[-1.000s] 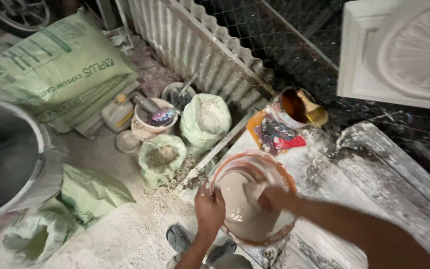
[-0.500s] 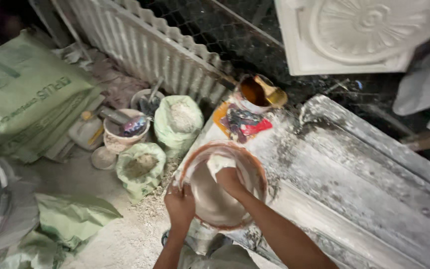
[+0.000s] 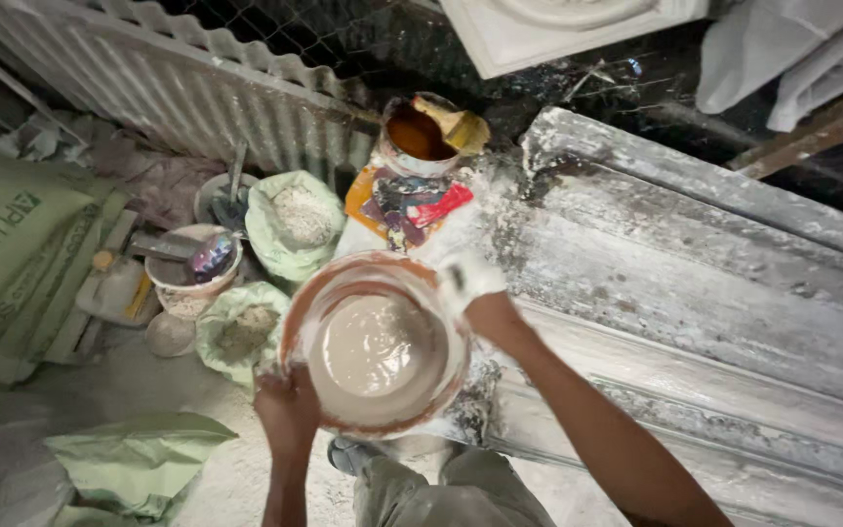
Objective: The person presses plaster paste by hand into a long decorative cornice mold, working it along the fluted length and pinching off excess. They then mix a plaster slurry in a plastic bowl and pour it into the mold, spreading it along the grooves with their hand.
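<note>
An orange-rimmed round bowl [image 3: 297,322] full of pale grey-white wet plaster sits at the middle of the head view, at the edge of a long white-crusted mould bench [image 3: 695,312]. My left hand [image 3: 287,410] grips the bowl's near-left rim. My right hand [image 3: 467,278], coated in white plaster, rests at the bowl's upper-right rim with the fingers curled; whether it clasps the rim is unclear.
A tin of orange liquid with a brush [image 3: 421,132] and a stained rag [image 3: 407,210] lie just beyond the bowl. Open green sacks of powder [image 3: 295,224], a small bowl with a tool [image 3: 192,263], stacked cement bags [image 3: 12,244], corrugated sheet [image 3: 168,88] fill the left.
My right hand has come out of the plaster and now sits at the bowl's upper-right rim. The view has shifted right, showing more of the bench.
</note>
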The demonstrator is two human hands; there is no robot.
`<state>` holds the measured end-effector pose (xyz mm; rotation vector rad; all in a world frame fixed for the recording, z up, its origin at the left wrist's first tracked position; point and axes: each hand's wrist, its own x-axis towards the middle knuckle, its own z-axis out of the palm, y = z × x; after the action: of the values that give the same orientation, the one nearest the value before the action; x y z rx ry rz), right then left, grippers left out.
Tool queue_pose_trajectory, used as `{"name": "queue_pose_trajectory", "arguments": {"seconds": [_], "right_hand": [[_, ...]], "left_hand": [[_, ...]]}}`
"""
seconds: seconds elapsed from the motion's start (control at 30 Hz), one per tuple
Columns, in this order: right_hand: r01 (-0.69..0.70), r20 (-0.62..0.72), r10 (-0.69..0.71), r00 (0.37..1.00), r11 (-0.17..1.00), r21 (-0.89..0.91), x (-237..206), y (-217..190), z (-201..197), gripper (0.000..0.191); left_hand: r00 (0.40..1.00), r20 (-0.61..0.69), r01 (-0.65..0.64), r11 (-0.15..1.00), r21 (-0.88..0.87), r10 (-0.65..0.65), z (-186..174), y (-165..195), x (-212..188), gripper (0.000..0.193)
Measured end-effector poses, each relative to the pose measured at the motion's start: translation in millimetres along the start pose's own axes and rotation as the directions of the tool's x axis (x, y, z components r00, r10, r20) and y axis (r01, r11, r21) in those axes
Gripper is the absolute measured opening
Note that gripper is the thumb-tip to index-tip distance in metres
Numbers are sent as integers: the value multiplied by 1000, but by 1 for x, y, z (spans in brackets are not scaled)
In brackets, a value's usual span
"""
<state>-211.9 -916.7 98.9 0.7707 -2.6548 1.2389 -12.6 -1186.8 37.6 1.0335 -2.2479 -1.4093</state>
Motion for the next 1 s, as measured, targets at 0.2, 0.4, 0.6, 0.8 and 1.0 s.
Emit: {"name": "queue_pose_trajectory", "arguments": {"seconds": [0.2,0.4,0.6,0.8,1.0], "right_hand": [[-442,130,497,858,843,-307,-20,68,-6,30],[-356,244,398,884,913,-198,-36,87,53,34],[-20,245,15,970,1000,17,-9,58,52,23],[-29,307,23,951,999,16,34,36,95,18],[255,474,-85,876,917,-306,63,24,110,27]], "left_hand": [[997,-70,-15,999,34,17,-14,-3,-24,32],[926,-315,80,925,-371,-207,-4,6,-76,26],[792,-542,-17,878,-478,-280,15,1,-87,28],[719,-641,25,932,-362,-268,12,19,-81,24],[699,-683,107,975,-194,-212,6,39,-79,29]]}}
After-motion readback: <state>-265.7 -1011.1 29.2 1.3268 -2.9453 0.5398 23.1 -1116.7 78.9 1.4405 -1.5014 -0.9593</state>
